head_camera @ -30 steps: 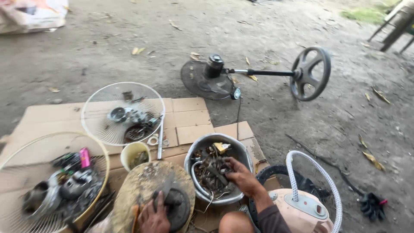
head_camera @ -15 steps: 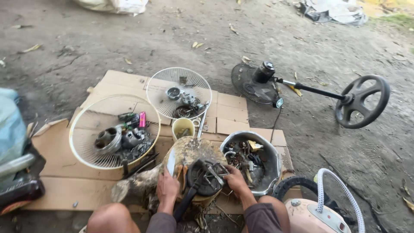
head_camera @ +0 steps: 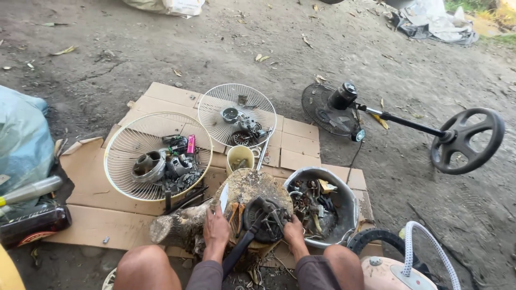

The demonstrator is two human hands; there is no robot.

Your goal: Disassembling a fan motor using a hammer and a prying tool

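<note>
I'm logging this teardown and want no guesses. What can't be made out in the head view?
- Right hand: fingers hidden behind the dark motor part on the log.
- Left hand: holds a pale blade-like piece; its kind is unclear.
- Metal bowl: contents too small and tangled.
- Pink appliance: cut off by the bottom edge.

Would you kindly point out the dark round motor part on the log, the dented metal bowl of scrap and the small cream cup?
Dark round motor part [head_camera: 267, 219], head view, on its top face.
Dented metal bowl [head_camera: 348, 200], head view, on its right wall.
Small cream cup [head_camera: 233, 154], head view, on its rim.
</note>
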